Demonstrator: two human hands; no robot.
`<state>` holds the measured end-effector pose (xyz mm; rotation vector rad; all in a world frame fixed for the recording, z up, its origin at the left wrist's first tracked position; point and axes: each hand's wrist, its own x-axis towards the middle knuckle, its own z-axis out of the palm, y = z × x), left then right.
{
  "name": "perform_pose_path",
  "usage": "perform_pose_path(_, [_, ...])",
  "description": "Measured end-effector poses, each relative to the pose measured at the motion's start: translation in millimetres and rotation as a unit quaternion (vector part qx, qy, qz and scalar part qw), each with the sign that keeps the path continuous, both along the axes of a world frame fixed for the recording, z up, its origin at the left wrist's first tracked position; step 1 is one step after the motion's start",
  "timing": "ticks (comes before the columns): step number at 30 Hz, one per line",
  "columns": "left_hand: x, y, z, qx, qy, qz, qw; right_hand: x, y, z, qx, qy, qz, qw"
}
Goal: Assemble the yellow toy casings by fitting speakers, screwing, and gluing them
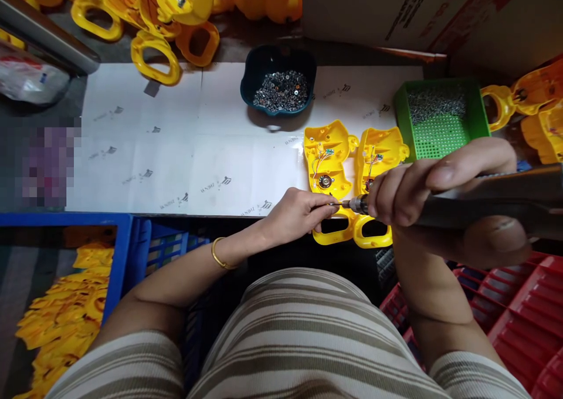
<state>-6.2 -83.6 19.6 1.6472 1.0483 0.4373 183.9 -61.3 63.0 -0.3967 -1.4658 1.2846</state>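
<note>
My right hand (444, 193) is wrapped round a dark power screwdriver (492, 202), its bit pointing left. My left hand (303, 211) pinches a tiny piece at the tip of the bit, probably a screw, too small to make out well. Just beyond the tip lie two yellow plastic shells with handles, side by side: the left shell (329, 152) shows wires, a small green board and a round speaker; the right shell (378, 146) has wires too and is partly hidden by my right hand.
A dark bowl (248, 88) of small metal parts and a green basket (477, 102) of screws stand behind. Yellow shells (153, 58) pile at the back left. A blue crate (123, 258) is at left, a red crate (523, 305) at right, a cardboard box (373, 17) at the back.
</note>
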Motion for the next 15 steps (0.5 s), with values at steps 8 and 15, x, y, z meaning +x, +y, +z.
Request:
perform_pose_path(8, [-10.7, -2.3, -9.2, 0.173, 0.060, 0.135, 0.974, -8.5, 7.5, -14.2, 0.026, 0.039, -0.088, 0.995])
perform_pose_path(15, [-2.0, -3.7, -45.6, 0.233, 0.181, 0.167, 0.941, -26.3, 27.1, -43.6, 0.059, 0.077, -0.106, 0.990])
